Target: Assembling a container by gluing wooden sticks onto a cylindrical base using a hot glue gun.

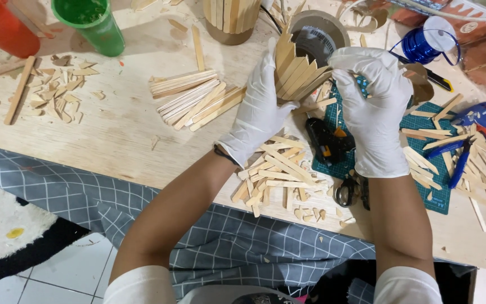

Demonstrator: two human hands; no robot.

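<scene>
In the head view, both hands wear white thin gloves and meet above a pale wooden board [113, 135] that serves as the work table. The left hand [260, 110] is closed around the side of a small round holder made of flat wooden sticks with pointed tops [296, 70], the thumb lying on its lower edge. The right hand [373, 107] grips the same holder from the other side, the fingers curled over its rim. The holder is lifted a little above the board, tilted, between the two hands.

Under the hands lies a loose heap of cut wooden sticks [277, 169], and just beside it a black glue gun [326, 143] rests on the green cutting mat [423, 126]. A neat pile of long uncut sticks [195, 98] lies to the left of the left hand. A blue glue gun [482, 121] and blue-handled pliers [459, 160] are on the right side of the mat. At the far edge stand a green plastic cup [91, 25], a red plastic cup [4, 28], a roll of brown tape [317, 35] and a blue ribbon spool [426, 45]. A grey checked cloth [57, 186] hangs below the board.
</scene>
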